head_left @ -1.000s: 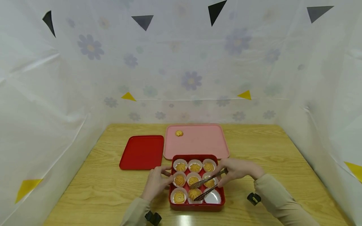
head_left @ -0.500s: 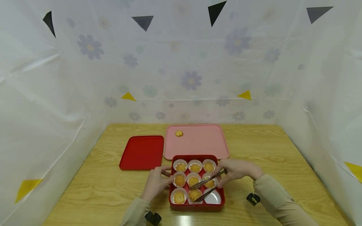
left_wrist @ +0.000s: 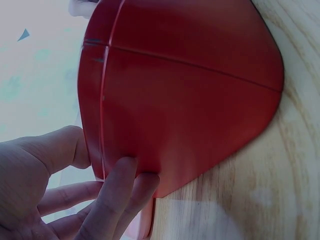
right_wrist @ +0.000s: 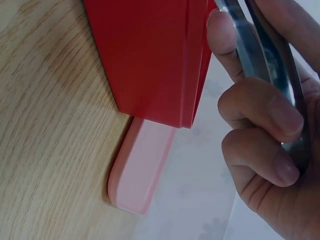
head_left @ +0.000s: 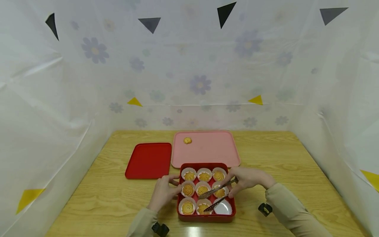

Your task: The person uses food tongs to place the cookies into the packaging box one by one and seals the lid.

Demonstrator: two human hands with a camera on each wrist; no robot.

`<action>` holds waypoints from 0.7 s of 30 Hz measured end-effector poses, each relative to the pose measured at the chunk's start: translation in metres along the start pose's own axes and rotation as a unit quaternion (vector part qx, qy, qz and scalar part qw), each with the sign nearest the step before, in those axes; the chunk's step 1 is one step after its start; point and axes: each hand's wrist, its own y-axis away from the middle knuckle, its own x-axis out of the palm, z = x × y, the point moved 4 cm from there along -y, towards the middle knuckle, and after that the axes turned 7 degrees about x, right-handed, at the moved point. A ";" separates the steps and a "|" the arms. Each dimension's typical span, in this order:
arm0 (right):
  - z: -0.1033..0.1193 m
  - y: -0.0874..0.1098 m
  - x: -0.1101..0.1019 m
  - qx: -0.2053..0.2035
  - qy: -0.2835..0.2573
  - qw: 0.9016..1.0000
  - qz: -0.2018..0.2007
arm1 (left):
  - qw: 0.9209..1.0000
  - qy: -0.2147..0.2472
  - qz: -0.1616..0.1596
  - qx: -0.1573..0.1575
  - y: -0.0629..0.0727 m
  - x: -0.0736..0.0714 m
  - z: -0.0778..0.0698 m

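My right hand [head_left: 248,180] grips metal tongs [head_left: 216,191] over the right part of a red box [head_left: 205,218]. The tips of the tongs stand apart, the lower one overlapping the front middle cookie [head_left: 202,208]. That cookie lies in a white paper cup. Other piped cookies [head_left: 188,190] fill most of the cups in the box, while the front right cup [head_left: 223,208] holds none. At the box's left side, my left hand [head_left: 164,191] holds the wall, thumb at the rim and fingers against the outside, as the left wrist view shows.
Behind the box lies a pink tray [head_left: 210,148] with one cookie [head_left: 187,140] near its back left. A flat red lid-like tray [head_left: 149,161] sits to its left on the wooden table [head_left: 118,204]. White sheeting [head_left: 189,65] encloses the back and sides.
The front middle cookie has dropped from between the tong tips and sits lower in its paper cup. Both hands keep nearly the same place.
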 end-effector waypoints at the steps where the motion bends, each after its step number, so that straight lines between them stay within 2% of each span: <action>1: 0.000 0.000 0.000 -0.002 -0.002 1.000 0.000 | 1.000 0.000 0.000 0.000 0.000 0.000 0.000; 12: -0.007 0.000 0.000 -0.015 -0.025 1.000 0.002 | 1.000 -0.005 0.002 -0.004 0.000 0.000 0.001; 21: -0.020 0.002 0.000 -0.041 -0.072 0.996 -0.013 | 1.000 0.002 -0.009 0.025 0.001 0.000 -0.002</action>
